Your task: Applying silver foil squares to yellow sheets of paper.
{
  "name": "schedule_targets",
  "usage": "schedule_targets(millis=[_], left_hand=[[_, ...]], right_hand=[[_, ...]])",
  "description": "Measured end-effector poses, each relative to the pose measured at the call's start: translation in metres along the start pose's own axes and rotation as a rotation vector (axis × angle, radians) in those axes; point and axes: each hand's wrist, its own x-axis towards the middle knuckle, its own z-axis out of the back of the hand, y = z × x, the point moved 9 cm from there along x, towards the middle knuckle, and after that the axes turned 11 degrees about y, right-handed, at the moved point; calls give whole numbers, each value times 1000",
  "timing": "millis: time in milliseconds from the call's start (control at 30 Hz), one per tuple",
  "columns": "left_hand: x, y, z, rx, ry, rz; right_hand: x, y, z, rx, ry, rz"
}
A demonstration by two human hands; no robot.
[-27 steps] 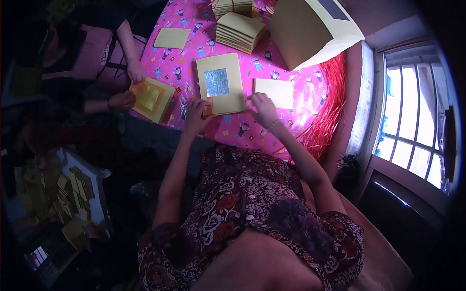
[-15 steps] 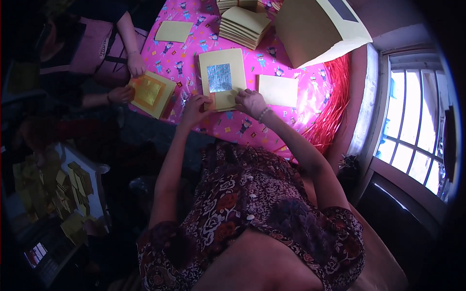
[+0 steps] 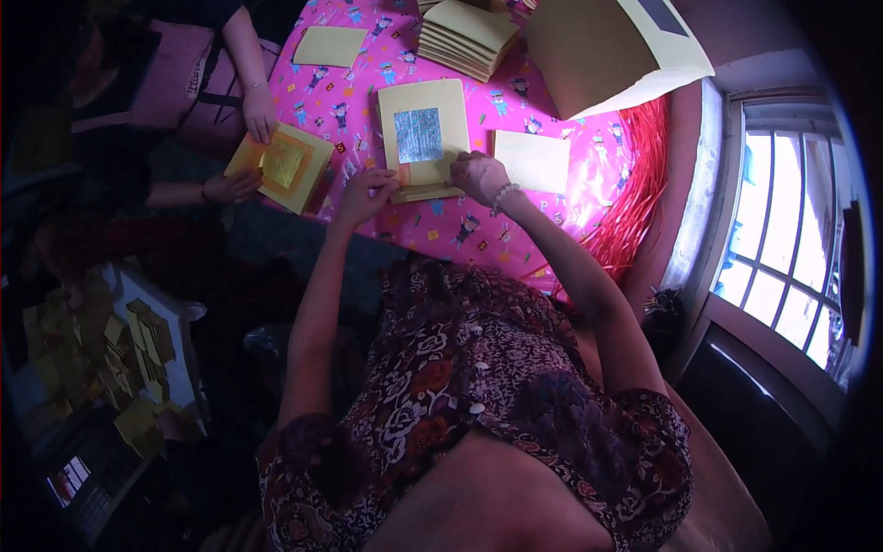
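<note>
Dim room, table with pink printed cloth (image 3: 497,244) fills the upper middle, barred window (image 3: 782,248) glaring on the right. Co-worker in a pink apron (image 3: 175,78) at the table's left side, face left out. Next down in size: big tan box (image 3: 612,60) at the far right of the table, red shiny strips (image 3: 635,198) hanging along the right edge below it. Pale surface (image 3: 179,345) at lower left, in shadow, carries loose yellow papers (image 3: 147,336). Neat paper stack (image 3: 464,41) sits at the far side, left of the box. Main item: small pile of yellow paper (image 3: 451,101), mid-table, directly in front of the wearer. Co-worker's paper pile (image 3: 310,181) lies to its left, both co-worker hands on it; pale sheet (image 3: 533,161) just to its right, another sheet (image 3: 328,46) up and left. Left hand (image 3: 370,195) at the main pile's near-left corner, thumb and finger close together; can't tell if paper is pinched. Right hand (image 3: 480,177) curled at the near-right corner, touching; grip unclear. Smallest: silver square (image 3: 418,135) on the top sheet, bead bracelet (image 3: 503,197) on the right wrist.
</note>
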Motion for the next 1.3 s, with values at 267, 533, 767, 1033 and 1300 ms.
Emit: schedule_targets(millis=[267, 533, 767, 1033, 1300], left_hand=[[8, 9, 0, -51, 46, 81], [9, 2, 2, -22, 68, 101], [9, 0, 3, -3, 68, 94], [9, -7, 11, -34, 36, 20], [36, -43, 33, 385, 51, -197]], right_hand=[[0, 4, 8, 10, -67, 40], [1, -2, 2, 38, -16, -2], [1, -1, 2, 33, -29, 11], [7, 7, 5, -97, -47, 39], [0, -1, 30, 123, 40, 28]])
